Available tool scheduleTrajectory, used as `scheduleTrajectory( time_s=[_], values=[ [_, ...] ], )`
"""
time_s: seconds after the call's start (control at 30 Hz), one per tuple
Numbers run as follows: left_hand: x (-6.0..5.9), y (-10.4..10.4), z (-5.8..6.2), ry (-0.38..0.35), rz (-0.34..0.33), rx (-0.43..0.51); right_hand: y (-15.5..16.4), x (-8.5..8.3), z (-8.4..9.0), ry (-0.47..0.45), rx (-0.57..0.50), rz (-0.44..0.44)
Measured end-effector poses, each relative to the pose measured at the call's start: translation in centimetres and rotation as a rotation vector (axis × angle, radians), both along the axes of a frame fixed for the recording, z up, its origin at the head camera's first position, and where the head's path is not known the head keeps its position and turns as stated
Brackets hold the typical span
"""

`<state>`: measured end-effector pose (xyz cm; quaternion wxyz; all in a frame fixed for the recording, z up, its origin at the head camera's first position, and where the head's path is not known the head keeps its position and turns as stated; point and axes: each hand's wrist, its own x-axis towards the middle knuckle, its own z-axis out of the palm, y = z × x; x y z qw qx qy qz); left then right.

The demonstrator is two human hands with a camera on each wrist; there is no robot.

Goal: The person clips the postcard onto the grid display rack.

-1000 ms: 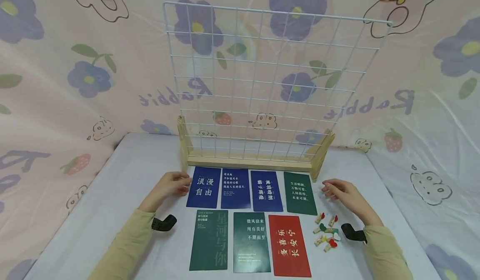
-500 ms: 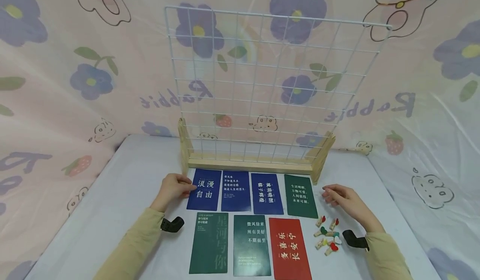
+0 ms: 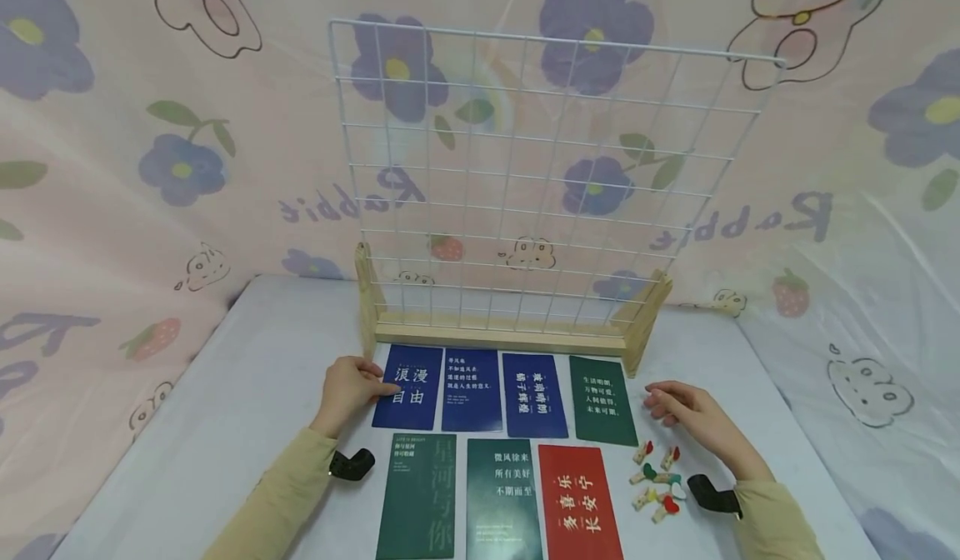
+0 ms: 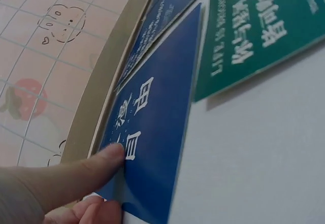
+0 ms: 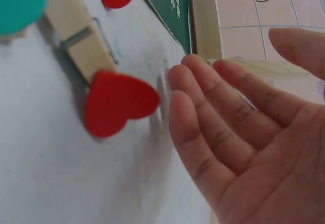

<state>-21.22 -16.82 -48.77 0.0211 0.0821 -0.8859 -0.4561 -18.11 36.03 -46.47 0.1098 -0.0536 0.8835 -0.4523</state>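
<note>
My left hand (image 3: 351, 393) is at the left edge of a blue card (image 3: 420, 410) with large white characters, leftmost in the back row. In the left wrist view the thumb (image 4: 109, 158) lies across the card's face, and curled fingers (image 4: 104, 213) meet its edge, pinching it. My right hand (image 3: 693, 417) hovers at the right with relaxed fingers and holds nothing. Just in front of it lie several small wooden clothespins (image 3: 656, 481) with coloured hearts; the right wrist view shows one red-heart clothespin (image 5: 81, 46) close beside the fingertips.
A white wire grid (image 3: 525, 168) stands upright in a wooden base (image 3: 498, 333) behind the cards. Two more blue cards and a green card (image 3: 602, 414) continue the back row. Nearer lie two green cards and a red card (image 3: 579, 527). A patterned cloth (image 3: 247, 235) hangs behind.
My left hand has moved rightward onto the blue card, its thumb now over the card's face. The right hand stays nearly where it was. The head view has tilted up slightly.
</note>
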Motion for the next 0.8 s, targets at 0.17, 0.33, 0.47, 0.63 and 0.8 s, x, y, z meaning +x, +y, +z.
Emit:
scheduleTrajectory(
  time_s=[0.17, 0.33, 0.47, 0.63, 0.8],
  values=[
    [-0.1, 0.3, -0.2, 0.014, -0.007, 0.039, 0.0, 0.3, 0.0, -0.005, -0.002, -0.003],
    [0.1, 0.4, -0.3, -0.022, 0.020, 0.141, 0.0, 0.6, -0.2, 0.005, -0.013, -0.007],
    [0.4, 0.2, -0.2, -0.050, 0.039, 0.195, 0.0, 0.7, -0.3, -0.001, -0.035, -0.005],
    [0.5, -0.2, 0.3, -0.049, 0.026, 0.190, 0.0, 0.6, -0.2, 0.012, -0.024, 0.001],
    [0.4, -0.7, 0.5, -0.061, 0.010, 0.196, 0.0, 0.4, -0.3, -0.001, -0.005, -0.007]
  ],
)
